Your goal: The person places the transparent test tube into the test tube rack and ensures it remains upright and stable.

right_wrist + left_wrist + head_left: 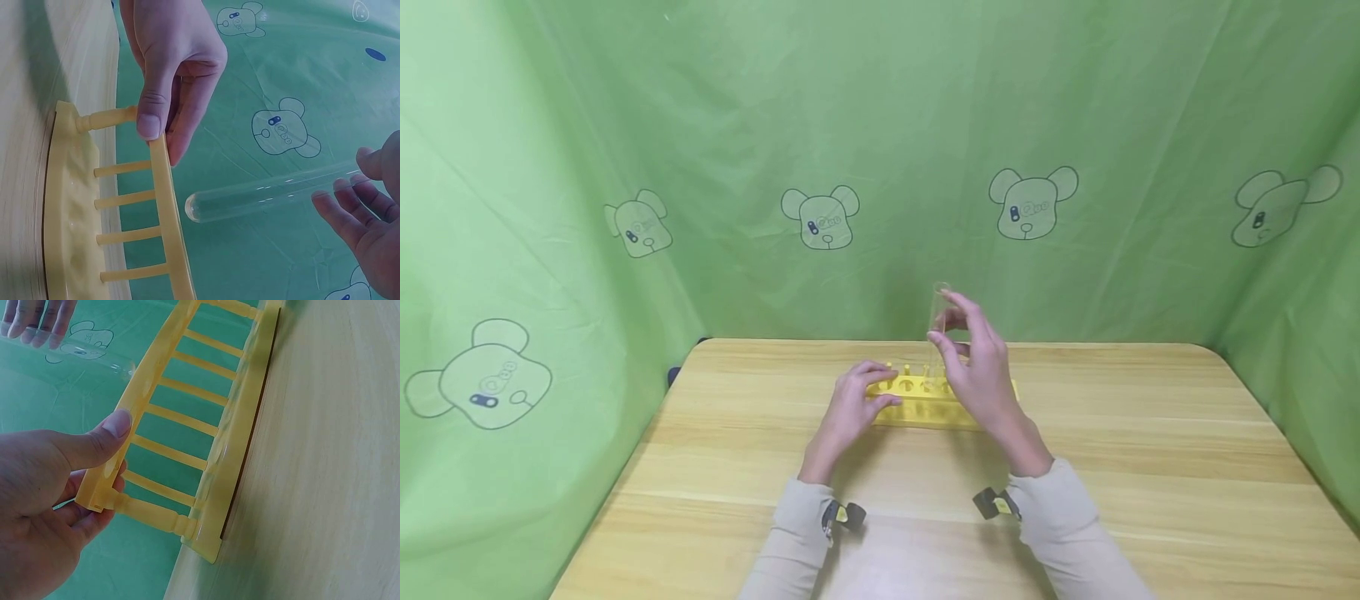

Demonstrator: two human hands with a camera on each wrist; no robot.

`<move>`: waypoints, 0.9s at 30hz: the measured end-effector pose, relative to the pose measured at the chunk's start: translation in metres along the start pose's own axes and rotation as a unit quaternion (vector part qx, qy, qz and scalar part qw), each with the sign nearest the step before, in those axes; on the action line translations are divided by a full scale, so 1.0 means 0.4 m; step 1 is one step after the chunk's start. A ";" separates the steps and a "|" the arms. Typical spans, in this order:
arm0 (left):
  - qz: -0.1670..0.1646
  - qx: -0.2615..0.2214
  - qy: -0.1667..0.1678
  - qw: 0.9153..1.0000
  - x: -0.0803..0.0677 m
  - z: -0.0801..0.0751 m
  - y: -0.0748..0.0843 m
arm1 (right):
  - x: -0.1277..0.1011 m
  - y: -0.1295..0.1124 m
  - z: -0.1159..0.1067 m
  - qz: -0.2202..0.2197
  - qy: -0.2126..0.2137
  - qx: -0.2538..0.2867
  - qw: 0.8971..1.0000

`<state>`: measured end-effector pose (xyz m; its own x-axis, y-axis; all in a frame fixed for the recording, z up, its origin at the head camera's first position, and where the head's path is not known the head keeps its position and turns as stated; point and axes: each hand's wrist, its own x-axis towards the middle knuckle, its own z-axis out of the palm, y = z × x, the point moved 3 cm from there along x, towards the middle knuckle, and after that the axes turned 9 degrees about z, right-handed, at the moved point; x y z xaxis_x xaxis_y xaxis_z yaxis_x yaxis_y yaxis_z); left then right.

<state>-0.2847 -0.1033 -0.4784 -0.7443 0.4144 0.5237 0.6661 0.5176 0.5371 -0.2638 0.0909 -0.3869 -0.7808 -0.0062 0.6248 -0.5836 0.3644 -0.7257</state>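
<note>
A person's right hand (981, 367) holds a clear glass test tube (275, 190) upright above a yellow plastic rack (925, 400) standing near the far edge of a pale wooden tabletop (1150, 467). The fingers (344, 209) of that hand pinch the tube near its open top, and the rounded, closed bottom hangs just over the rack's upper bar without touching it, as the right wrist view shows. The tube is empty and see-through, so the green backdrop (700, 125) behind it shows straight through the glass. The left hand (850, 408) grips the left end of the rack, with the thumb (100, 440) pressed on the near side of the top bar and the other fingers curled round behind it. The rack is a long, low frame: a flat base with shallow round dimples, a top bar pierced with a row of holes, and thin turned posts joining the two. No tube is seen standing in it. The backdrop, printed with outlined cartoon bear heads (1033, 200), hangs behind and to both sides of the tabletop. Both forearms wear light beige sleeves (1060, 525), each with a small black-and-yellow clip (996, 502) at the cuff.
</note>
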 end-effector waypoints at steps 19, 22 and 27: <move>-0.001 0.001 0.001 1.000 -0.001 0.001 -0.001 | -0.004 0.012 0.013 -0.001 -0.004 0.003 1.000; -0.002 -0.002 0.001 1.000 -0.001 0.000 0.000 | -0.004 0.013 0.015 -0.001 -0.005 0.003 1.000; -0.006 0.000 0.000 1.000 0.000 0.000 -0.002 | -0.004 0.015 0.018 0.000 -0.004 0.002 1.000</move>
<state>-0.2851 -0.1037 -0.4787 -0.7521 0.4088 0.5169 0.6573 0.5220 0.5435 -0.2675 0.0865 -0.3943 -0.7822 -0.0135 0.6229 -0.5847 0.3613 -0.7264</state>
